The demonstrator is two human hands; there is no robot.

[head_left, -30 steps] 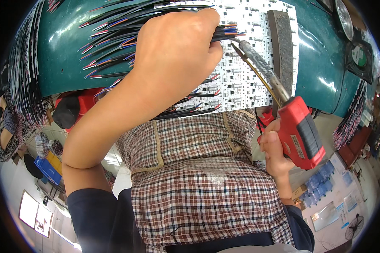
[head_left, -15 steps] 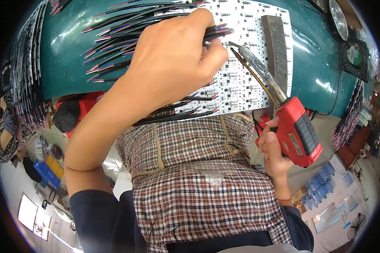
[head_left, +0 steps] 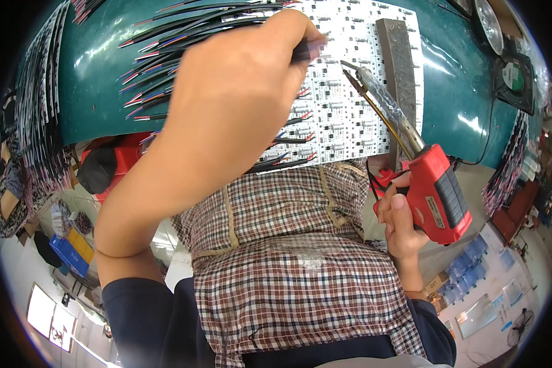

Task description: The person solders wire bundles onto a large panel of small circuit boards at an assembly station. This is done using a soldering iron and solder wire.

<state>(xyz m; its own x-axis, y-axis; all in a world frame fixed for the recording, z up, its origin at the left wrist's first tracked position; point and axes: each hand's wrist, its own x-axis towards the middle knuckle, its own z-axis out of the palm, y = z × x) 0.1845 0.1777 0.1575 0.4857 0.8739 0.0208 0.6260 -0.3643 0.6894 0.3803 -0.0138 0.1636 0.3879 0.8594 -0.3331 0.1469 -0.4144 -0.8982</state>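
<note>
My left hand [head_left: 242, 83] is closed in a pinch on a black-sheathed cable [head_left: 303, 53] above the white circuit board panel [head_left: 334, 132]. The cable's stripped end is smeared by motion. Rows of similar black cables [head_left: 159, 67] lie leftward from the panel, their red, white and blue wire ends bared; some are joined to its pads along the near edge. In my right hand [head_left: 402, 227] is the red soldering gun [head_left: 438, 196], gripped by its handle. Its tip and thin brass-coloured feed tube point up-left over the panel, a short gap from the held cable.
A dark metal bar [head_left: 400, 73] rests on the panel's right part. The green tabletop [head_left: 92, 92] carries a hanging bundle of cables [head_left: 37, 116] at far left. A small black fan [head_left: 514, 80] stands at right, near another cable bundle [head_left: 508, 165].
My left hand has shifted slightly left with the cable, and its back has turned more toward me. The soldering gun has moved a little right, so its tip is farther from the cable.
</note>
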